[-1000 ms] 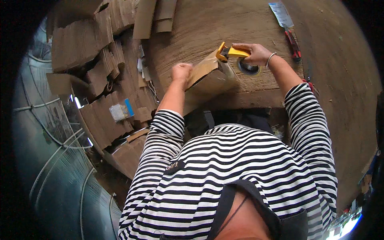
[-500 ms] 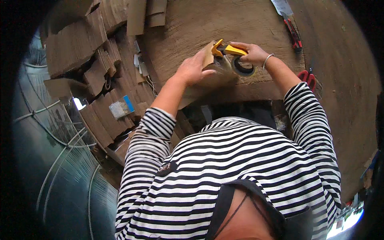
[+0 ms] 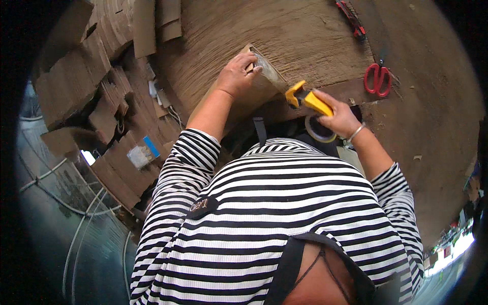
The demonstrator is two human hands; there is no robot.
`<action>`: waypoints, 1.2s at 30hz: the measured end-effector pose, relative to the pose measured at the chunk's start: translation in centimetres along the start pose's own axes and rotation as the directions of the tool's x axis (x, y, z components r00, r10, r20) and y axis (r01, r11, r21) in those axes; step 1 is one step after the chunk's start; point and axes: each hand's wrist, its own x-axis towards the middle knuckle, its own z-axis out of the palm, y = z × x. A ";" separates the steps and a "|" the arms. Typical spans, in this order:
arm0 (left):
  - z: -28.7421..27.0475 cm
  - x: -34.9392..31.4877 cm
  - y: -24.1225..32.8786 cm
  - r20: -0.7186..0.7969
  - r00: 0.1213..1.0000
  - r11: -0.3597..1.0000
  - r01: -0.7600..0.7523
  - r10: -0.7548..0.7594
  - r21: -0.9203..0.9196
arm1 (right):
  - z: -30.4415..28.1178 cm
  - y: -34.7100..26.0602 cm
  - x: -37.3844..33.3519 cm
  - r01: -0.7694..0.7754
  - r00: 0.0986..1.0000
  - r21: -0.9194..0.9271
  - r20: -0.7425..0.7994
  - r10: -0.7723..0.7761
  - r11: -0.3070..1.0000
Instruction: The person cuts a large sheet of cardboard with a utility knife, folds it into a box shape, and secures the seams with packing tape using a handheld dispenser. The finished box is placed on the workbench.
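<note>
My right hand (image 3: 339,118) is wrapped round the yellow handle of a tape dispenser (image 3: 317,102). Its roll of clear tape (image 3: 320,133) hangs below the fingers, near my body. My left hand (image 3: 236,76) grips the upper edge of a brown cardboard piece (image 3: 250,95), fingers curled over it. Along the cardboard's right edge lies a shiny strip of clear tape (image 3: 271,75). The dispenser's yellow head is just beyond the lower right end of that strip; I cannot tell whether tape still joins them.
Red-handled scissors (image 3: 377,80) lie on the wooden table (image 3: 417,122) to the right, with a red and black utility knife (image 3: 352,20) farther back. Stacked cardboard pieces (image 3: 71,76) crowd the left side. A small clear packet with a blue strip (image 3: 142,154) rests on them.
My right hand has drawn the tape dispenser down and right, away from the cardboard. The left hand now grips the cardboard's upper edge, and the cardboard is turned. The view has shifted somewhat.
</note>
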 end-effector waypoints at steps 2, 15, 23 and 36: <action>0.4 -0.2 -0.3 -0.044 0.999 1.000 -0.009 0.010 0.030 | 1.2 -0.5 -2.9 -0.055 0.998 -0.049 -0.034 0.054 0.997; -1.0 1.0 1.6 0.078 0.991 0.994 0.109 -0.110 0.014 | 13.1 -1.1 11.9 -0.270 0.891 -0.530 0.180 0.417 0.804; -0.2 -8.0 -7.8 0.100 0.989 0.989 -0.094 0.105 -0.111 | 13.0 1.9 -0.2 -0.463 0.831 0.167 -0.260 0.491 0.871; 4.2 1.1 -15.8 0.096 0.862 0.866 0.499 -0.499 0.021 | 14.6 -1.0 7.4 0.432 0.556 0.351 -0.829 0.062 0.831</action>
